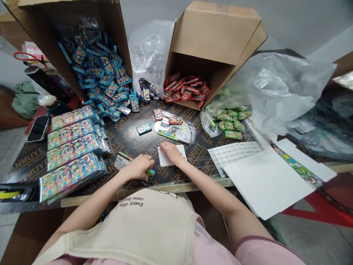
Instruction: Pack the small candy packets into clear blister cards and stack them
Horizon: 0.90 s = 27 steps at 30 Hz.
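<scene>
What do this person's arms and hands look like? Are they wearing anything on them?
The left hand and right hand are bare, without gloves, and the forearms are uncovered too. A pink short sleeve with a darker edge shows on the upper arm, beside a cream apron with dark printed lettering.

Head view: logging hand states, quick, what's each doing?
Left hand: curled over a small green packet, grip unclear.
Right hand: fingers down on a white card, no clear hold.

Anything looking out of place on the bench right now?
Yes: the blue card packets lie in a loose heap, slid out of the tipped cardboard carton onto the black board, with strays touching the neat stacked strips.
</scene>
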### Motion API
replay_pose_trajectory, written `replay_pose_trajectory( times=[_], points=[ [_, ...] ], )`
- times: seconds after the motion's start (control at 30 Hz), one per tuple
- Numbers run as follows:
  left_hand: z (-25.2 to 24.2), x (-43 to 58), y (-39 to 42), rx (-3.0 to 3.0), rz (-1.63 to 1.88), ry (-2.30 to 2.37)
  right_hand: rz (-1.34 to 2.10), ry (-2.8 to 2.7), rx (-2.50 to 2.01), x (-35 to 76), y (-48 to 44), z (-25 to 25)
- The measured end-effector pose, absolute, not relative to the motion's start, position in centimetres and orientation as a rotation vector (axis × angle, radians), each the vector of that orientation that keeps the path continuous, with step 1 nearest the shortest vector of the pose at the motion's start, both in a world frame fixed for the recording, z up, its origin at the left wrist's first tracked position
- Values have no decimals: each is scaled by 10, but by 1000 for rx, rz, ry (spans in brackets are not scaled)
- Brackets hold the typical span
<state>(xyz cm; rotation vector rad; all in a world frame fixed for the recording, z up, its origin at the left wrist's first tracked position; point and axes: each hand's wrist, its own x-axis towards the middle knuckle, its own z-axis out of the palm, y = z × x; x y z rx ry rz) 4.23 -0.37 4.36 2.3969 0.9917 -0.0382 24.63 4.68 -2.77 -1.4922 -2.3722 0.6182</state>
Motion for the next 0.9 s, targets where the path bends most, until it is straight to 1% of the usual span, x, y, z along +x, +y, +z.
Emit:
replay_pose_trajectory(
  times=[0.07, 0.13, 0.2, 0.3, 0.37, 0.43, 0.5, 0.57, 0.63, 0.8, 0.9],
  points=[
    [60, 38, 0, 2185, 209, 1007, 653, -2344, -1483, 249, 50, -27],
    [74, 33, 3, 2001, 541, 1081, 701, -2308, -1474, 254, 56, -24],
    [80, 28, 5, 1894, 803, 1131, 742, -2272, -1462, 258, 62, -17],
    [72, 24, 6, 1779, 1003, 1183, 930, -2044, -1384, 258, 65, 4],
    [60, 23, 4, 1681, 1087, 1244, 1092, -1830, -1231, 251, 59, 22],
    [51, 23, 1, 1614, 1144, 1300, 1150, -1740, -1069, 241, 47, 37],
    [48, 24, -3, 1603, 1169, 1348, 1067, -1791, -984, 232, 34, 48],
    [50, 24, -5, 1639, 1165, 1378, 934, -1875, -968, 226, 22, 52],
    [54, 23, -7, 1697, 1159, 1370, 882, -1901, -982, 225, 17, 54],
    [62, 24, -7, 1819, 1199, 1287, 1124, -1763, -1036, 230, 34, 70],
    [61, 24, -6, 1784, 1181, 1306, 1282, -1795, -999, 227, 53, 87]
  ],
)
